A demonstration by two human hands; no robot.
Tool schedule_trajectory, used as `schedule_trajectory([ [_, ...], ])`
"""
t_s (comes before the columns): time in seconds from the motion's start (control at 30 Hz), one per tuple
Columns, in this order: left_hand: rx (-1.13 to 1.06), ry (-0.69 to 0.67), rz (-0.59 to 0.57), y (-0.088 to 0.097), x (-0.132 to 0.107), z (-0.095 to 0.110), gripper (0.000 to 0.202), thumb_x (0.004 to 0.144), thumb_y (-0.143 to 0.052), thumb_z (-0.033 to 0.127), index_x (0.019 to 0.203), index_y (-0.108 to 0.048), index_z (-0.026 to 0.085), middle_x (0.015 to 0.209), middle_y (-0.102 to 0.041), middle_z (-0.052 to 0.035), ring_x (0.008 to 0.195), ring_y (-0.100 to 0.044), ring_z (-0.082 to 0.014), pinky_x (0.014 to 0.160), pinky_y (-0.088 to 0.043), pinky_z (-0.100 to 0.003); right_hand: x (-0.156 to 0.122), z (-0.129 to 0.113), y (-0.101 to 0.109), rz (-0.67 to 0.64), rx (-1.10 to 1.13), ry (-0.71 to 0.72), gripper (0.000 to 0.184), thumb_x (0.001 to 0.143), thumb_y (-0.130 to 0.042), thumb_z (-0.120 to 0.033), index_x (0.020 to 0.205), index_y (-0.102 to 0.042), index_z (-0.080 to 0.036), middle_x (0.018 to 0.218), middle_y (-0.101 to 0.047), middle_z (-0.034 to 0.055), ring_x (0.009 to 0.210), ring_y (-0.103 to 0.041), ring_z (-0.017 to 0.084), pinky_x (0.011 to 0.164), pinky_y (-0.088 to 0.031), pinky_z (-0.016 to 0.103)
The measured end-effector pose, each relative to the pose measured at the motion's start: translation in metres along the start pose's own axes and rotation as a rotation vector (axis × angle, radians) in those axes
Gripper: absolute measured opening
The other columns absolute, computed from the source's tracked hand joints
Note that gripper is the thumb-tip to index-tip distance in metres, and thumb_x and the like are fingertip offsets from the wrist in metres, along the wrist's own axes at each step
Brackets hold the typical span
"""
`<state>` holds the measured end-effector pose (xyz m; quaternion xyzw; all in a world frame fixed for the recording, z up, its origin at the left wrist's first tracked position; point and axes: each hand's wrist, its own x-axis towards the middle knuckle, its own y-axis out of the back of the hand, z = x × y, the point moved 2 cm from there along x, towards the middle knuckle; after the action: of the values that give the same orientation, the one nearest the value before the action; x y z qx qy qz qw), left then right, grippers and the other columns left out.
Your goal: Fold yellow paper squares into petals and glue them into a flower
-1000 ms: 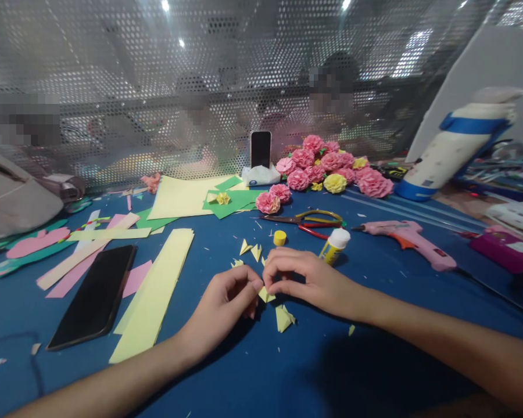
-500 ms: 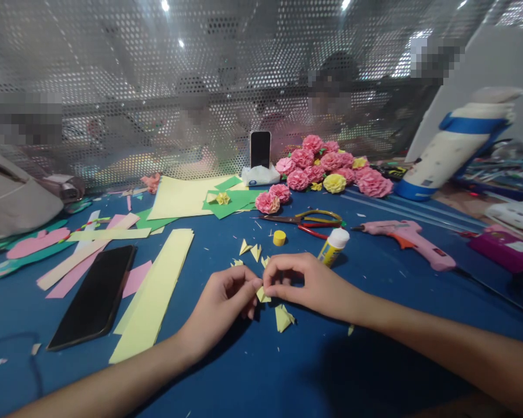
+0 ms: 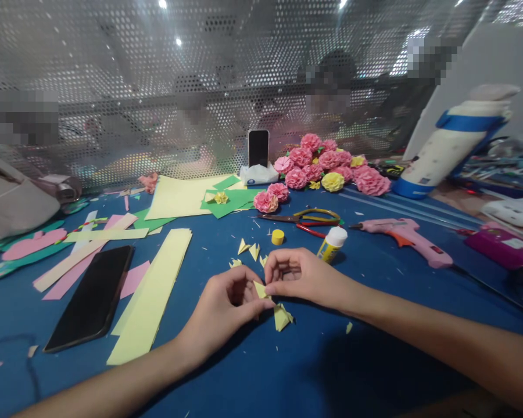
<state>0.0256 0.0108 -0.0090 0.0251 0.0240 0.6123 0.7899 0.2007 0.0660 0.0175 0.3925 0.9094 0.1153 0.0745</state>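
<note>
Between my two hands is a small folded piece of yellow paper [image 3: 260,289]. My left hand [image 3: 226,299] is closed, its thumb and fingers pinching the piece from the left. My right hand [image 3: 307,277] pinches it from the right, thumb against fingertips. Just below my fingers lies another folded yellow paper piece [image 3: 282,317]. Beyond the hands sit several small folded yellow triangles [image 3: 254,251], partly hidden by my fingers. A glue stick [image 3: 331,247] without its cap stands behind my right hand, and its yellow cap [image 3: 278,237] is on the table nearby.
Yellow paper strips [image 3: 157,290] and a black phone [image 3: 91,296] lie to the left. Scissors [image 3: 300,218] and a pink glue gun [image 3: 407,235] lie beyond my right hand. Pink paper flowers [image 3: 311,159], an upright phone [image 3: 258,148] and a bottle [image 3: 453,145] stand farther back.
My left thumb has moved down and to the right across the folded paper. More of the piece's upper part shows between my fingers. Both hands stay in nearly the same place.
</note>
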Motion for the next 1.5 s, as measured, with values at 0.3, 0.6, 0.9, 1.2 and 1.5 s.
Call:
schedule_trajectory([
  [0.3,-0.043,0.035,-0.03,0.002,0.005,0.005,0.039,0.083,-0.071,0.052,0.08,-0.066,0.014,0.057,-0.063,0.0004,0.05,-0.056,-0.0101,0.052,-0.044,-0.02,0.0,-0.003,0.004,0.047,-0.027,0.059,0.024,0.081,-0.075,-0.041,0.084,-0.073,-0.017,0.082,-0.071,0.0023,0.078,-0.064,0.016,0.078,-0.05,0.028],
  [0.6,-0.097,0.047,-0.062,0.003,0.006,0.005,0.04,0.081,-0.072,0.054,0.079,-0.067,0.013,0.06,-0.064,-0.001,0.05,-0.056,-0.0099,0.051,-0.045,-0.021,-0.001,-0.003,0.004,0.052,-0.061,0.091,0.032,0.084,-0.073,-0.049,0.085,-0.07,-0.017,0.08,-0.069,0.0019,0.075,-0.062,0.015,0.073,-0.049,0.027],
  [0.9,-0.114,0.042,-0.048,0.005,0.007,0.007,0.044,0.08,-0.072,0.058,0.076,-0.064,0.015,0.056,-0.06,0.0012,0.046,-0.052,-0.0092,0.05,-0.044,-0.022,-0.005,-0.009,0.003,0.09,-0.178,0.171,0.021,0.087,-0.071,-0.038,0.085,-0.069,-0.018,0.078,-0.065,0.0006,0.066,-0.054,0.012,0.062,-0.043,0.024],
  [1.2,-0.095,0.018,-0.037,0.007,0.007,0.005,0.042,0.084,-0.07,0.055,0.078,-0.062,0.015,0.053,-0.055,0.0048,0.042,-0.047,-0.0064,0.048,-0.04,-0.019,-0.006,-0.01,0.001,0.067,-0.272,0.289,0.005,0.089,-0.067,-0.023,0.089,-0.066,-0.019,0.086,-0.061,-0.0004,0.063,-0.053,0.009,0.059,-0.044,0.021],
  [1.5,-0.095,0.037,-0.053,0.007,0.008,0.005,0.043,0.087,-0.065,0.054,0.073,-0.06,0.015,0.053,-0.058,0.0031,0.039,-0.048,-0.0061,0.046,-0.04,-0.019,-0.008,-0.011,0.001,0.068,-0.403,0.384,0.006,0.091,-0.068,-0.021,0.085,-0.066,-0.019,0.086,-0.06,0.0007,0.064,-0.048,0.009,0.058,-0.042,0.022],
])
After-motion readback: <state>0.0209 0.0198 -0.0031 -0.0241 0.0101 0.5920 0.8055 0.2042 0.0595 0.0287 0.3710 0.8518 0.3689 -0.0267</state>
